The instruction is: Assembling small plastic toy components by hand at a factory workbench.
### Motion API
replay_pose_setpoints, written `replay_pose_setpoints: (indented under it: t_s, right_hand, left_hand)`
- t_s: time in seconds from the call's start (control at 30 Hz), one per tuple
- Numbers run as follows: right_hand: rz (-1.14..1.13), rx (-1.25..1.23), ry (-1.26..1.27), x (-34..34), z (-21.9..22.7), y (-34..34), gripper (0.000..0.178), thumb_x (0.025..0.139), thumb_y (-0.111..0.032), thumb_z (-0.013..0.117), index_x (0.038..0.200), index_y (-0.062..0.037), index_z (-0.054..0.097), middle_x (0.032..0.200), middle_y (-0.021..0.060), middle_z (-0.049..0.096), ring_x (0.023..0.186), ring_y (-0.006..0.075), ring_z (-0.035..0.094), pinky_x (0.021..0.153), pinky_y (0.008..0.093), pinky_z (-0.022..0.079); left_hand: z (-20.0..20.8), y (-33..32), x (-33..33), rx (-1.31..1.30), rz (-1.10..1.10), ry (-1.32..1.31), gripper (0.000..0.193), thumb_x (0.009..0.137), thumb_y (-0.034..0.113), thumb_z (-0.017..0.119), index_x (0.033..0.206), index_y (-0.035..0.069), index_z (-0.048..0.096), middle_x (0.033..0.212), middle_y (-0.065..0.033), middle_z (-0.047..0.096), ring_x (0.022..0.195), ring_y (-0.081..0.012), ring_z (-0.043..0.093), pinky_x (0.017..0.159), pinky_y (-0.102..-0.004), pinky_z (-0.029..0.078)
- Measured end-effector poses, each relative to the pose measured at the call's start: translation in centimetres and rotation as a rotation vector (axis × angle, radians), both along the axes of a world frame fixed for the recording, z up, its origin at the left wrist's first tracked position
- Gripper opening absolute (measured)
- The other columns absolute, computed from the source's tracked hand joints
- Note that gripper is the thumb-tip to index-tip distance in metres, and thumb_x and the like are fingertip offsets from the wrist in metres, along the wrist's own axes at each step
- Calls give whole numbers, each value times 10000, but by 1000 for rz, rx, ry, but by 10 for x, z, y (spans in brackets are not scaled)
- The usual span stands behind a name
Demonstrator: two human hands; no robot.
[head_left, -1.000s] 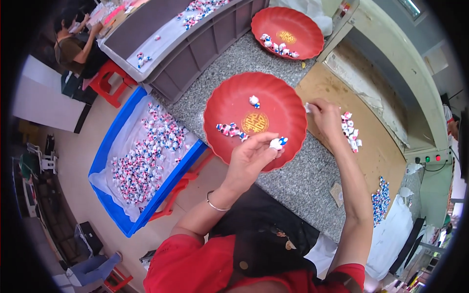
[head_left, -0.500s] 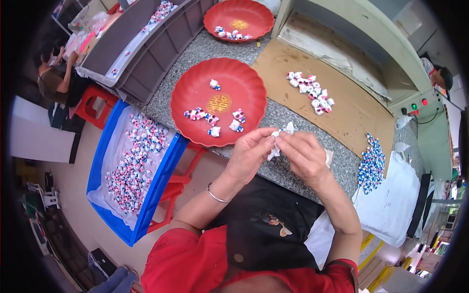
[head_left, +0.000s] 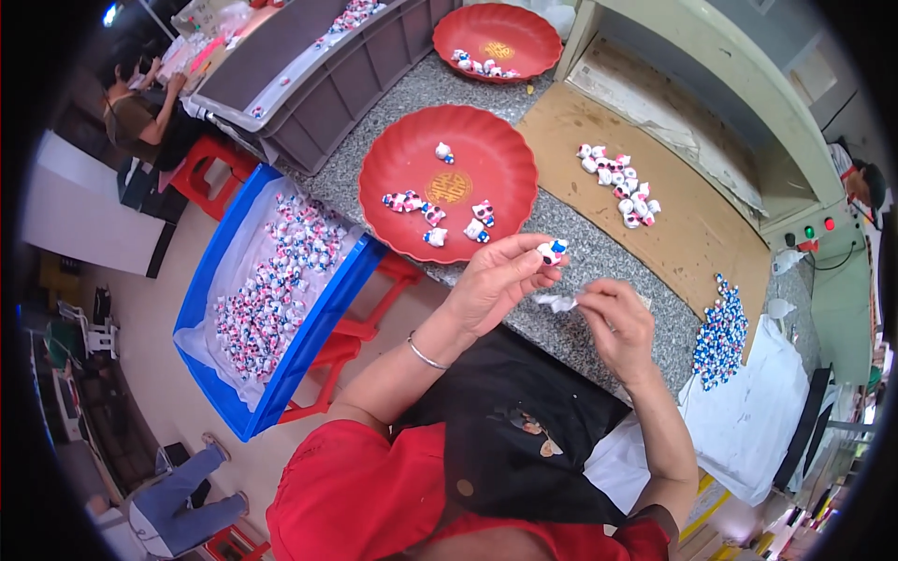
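Between its thumb and fingers, my left hand (head_left: 496, 283) holds up a small white figurine (head_left: 552, 251) with blue and dark markings. My right hand (head_left: 619, 327) pinches a crumpled white cloth or tissue (head_left: 557, 302), a little to the right of and below the figurine. Just beyond my left hand lies a red scalloped tray (head_left: 402, 164) with several white, pink and blue figurines on it. A cluster of white and pink pieces (head_left: 619, 187) rests on the brown cardboard (head_left: 692, 234). Many small blue and white pieces (head_left: 720, 337) are heaped to my right.
On the left, a blue crate (head_left: 201, 271) lined with plastic holds many figurines, near red stools (head_left: 201, 178). A grey bin (head_left: 346, 103) and another red tray (head_left: 524, 33) stand farther back. An open-fronted cabinet (head_left: 786, 178) borders the granite worktop (head_left: 636, 248). Other people are around.
My hands have come apart. The left now lifts the figurine into view, while the right has drawn the white cloth or tissue away, down and right. The whole view has shifted slightly.
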State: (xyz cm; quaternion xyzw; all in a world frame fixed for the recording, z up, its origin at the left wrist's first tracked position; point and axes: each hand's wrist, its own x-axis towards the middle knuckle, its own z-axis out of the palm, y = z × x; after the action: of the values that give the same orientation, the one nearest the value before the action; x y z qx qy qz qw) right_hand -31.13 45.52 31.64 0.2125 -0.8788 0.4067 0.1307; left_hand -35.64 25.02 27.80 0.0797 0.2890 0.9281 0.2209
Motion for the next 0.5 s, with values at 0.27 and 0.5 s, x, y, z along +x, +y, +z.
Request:
replay_pose_setpoints:
  t_s: [0.27,0.5]
  right_hand:
    - [-76,-145,-37,-13,2,-22,170,756,69,691,907,-5,664,1014,104,618,921,213,623,789,301,500]
    - [-108,-214,17,-21,5,-37,160,768,64,686,907,-8,655,1030,104,600,931,200,594,790,297,482]
  left_hand:
    - [-8,-9,-5,49,-9,-18,330,944,107,548,1261,12,531,1170,-177,617,1021,-190,623,912,-308,496]
    - [-18,-6,-9,36,4,-46,331,939,97,552,1257,11,530,1172,-151,617,1034,-199,615,931,-327,480]
